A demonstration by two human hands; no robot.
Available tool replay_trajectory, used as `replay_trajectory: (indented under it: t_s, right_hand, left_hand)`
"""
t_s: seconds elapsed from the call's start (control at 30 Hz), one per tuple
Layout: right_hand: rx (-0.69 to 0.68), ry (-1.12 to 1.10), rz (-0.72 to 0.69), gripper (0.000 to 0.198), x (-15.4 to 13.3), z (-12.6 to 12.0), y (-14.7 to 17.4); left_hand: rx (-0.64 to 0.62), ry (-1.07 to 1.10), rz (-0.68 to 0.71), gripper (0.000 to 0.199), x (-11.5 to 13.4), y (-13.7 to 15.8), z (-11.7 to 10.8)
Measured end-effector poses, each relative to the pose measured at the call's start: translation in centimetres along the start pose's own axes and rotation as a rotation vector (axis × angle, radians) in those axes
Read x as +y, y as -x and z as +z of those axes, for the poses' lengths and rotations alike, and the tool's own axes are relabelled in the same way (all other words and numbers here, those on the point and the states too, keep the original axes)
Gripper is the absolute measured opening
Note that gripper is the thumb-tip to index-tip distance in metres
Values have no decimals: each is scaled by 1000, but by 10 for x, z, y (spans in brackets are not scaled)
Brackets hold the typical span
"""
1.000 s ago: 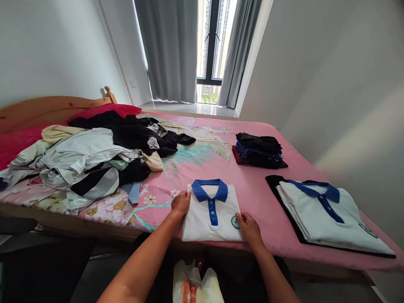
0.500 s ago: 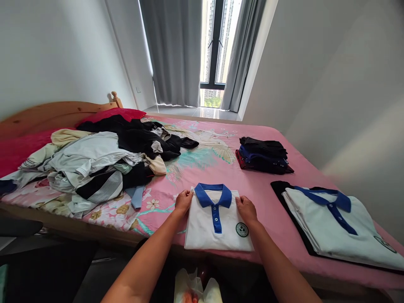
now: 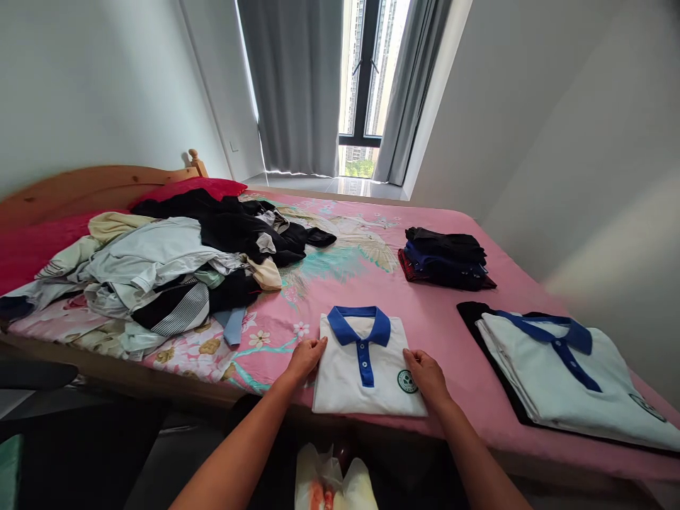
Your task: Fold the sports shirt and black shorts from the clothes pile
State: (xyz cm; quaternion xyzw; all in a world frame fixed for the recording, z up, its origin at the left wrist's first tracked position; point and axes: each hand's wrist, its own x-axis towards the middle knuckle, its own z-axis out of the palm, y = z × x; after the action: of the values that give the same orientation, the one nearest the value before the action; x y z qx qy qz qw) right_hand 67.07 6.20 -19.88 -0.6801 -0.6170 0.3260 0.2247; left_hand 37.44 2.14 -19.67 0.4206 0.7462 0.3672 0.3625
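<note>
A folded white polo shirt (image 3: 340,386) with a blue collar and a round green badge lies collar-away at the bed's near edge. My left hand (image 3: 307,360) pinches its left side edge, below the collar. On the opposite side, my right hand (image 3: 426,375) has thumb and fingers closed on the right edge, beside the badge. To the right rests a stack of folded white polo shirts (image 3: 579,375), the top one blue-collared, over something black.
A loose heap of clothes (image 3: 143,262) covers the bed's left side near red pillows (image 3: 212,187) and a wooden headboard (image 3: 95,185). A folded dark pile (image 3: 446,258) sits farther back on the pink bedsheet (image 3: 361,287). A partly see-through bag (image 3: 334,482) shows below the bed edge.
Both hands have slid a little toward me along the shirt's side edges. The shirt stays in nearly the same place; the view has shifted slightly.
</note>
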Motion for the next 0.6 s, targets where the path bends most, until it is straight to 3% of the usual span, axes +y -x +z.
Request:
replay_trajectory:
  t_s: [0.17,0.33,0.43,0.6]
  right_hand:
    - [-41,63,-5,48,7,-2,20]
    - [-2,141,-13,49,4,-3,32]
    - [-55,160,7,50,5,-7,43]
    - [-103,116,86,51,19,-12,62]
  left_hand:
    - [-47,-154,50,34,-3,33,-4]
    - [-29,-261,69,33,-1,41,-7]
    - [-49,-300,52,38,-8,47,-7]
    - [-131,-154,40,43,-32,67,-6]
